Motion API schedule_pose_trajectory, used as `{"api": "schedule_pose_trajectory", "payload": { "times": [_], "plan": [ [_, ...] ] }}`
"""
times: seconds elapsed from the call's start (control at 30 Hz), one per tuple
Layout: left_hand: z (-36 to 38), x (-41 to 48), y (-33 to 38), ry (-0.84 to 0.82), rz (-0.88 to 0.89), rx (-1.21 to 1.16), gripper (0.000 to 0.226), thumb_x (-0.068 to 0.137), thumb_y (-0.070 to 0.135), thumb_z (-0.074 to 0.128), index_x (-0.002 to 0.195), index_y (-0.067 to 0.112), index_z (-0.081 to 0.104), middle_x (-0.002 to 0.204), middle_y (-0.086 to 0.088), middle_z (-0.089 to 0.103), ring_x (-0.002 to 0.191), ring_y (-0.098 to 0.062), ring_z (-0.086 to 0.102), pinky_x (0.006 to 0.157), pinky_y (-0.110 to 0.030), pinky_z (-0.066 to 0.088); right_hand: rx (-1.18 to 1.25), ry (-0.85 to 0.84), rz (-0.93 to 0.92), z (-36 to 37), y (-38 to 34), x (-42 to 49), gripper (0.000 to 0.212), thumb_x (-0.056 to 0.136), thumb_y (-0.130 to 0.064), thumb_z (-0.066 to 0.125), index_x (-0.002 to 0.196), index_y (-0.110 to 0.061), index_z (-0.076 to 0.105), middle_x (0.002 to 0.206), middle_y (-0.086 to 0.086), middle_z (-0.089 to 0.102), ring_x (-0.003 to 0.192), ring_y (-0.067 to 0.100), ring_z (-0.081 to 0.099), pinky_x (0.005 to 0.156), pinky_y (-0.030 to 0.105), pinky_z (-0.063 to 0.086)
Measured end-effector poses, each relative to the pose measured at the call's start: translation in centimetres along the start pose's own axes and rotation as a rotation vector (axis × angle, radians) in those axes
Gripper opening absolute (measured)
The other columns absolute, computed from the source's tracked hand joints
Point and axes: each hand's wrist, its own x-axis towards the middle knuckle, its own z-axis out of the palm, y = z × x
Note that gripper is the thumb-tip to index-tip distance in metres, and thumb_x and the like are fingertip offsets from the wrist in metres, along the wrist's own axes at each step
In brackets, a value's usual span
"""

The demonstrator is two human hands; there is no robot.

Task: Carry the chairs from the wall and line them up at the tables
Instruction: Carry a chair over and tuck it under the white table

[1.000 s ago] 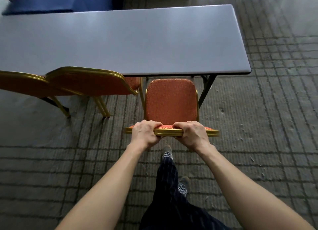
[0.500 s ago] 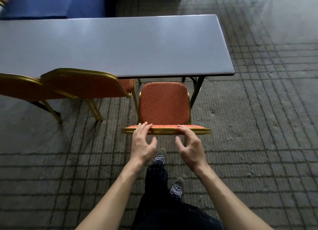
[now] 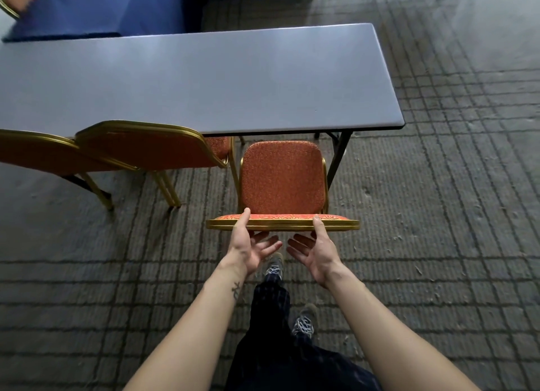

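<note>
The orange chair (image 3: pixel 282 183) stands on the carpet (image 3: pixel 438 244) at the right end of the grey table (image 3: pixel 204 80), its seat partly under the edge. The left hand (image 3: pixel 248 244) and right hand (image 3: pixel 315 251) are spread open, thumbs touching the backrest rail. 2 more chairs (image 3: pixel 146 149) line up leftward: 3 chairs, 1 table

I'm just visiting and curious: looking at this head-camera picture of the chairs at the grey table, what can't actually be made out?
All in the head view:
- Front legs of the orange padded, gold-framed chair: hidden beneath its seat and the long grey table.
- Leftmost orange chair: cut off by the left edge.
- Fingertips of the left hand and right hand: tucked under the backrest's top rail.
- Blue cloth-covered shape: cut off by the top edge.
</note>
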Motion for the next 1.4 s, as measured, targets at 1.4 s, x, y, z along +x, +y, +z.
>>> {"api": "schedule_pose_trajectory", "payload": {
  "times": [1.4],
  "plan": [
    [17.5,19.7,20.0,0.055,0.011,-0.167,0.033,0.088,0.019,0.050,0.116,0.002,0.055,0.125,-0.026,0.062,0.118,-0.046,0.061,0.081,-0.064,0.056,0.148,0.168,-0.096,14.8,-20.7,22.3,0.028,0.100,-0.028,0.062,0.109,-0.002,0.057,0.112,0.027,0.069,0.102,0.040,0.071,0.082,0.057,0.060]
  ]
}}
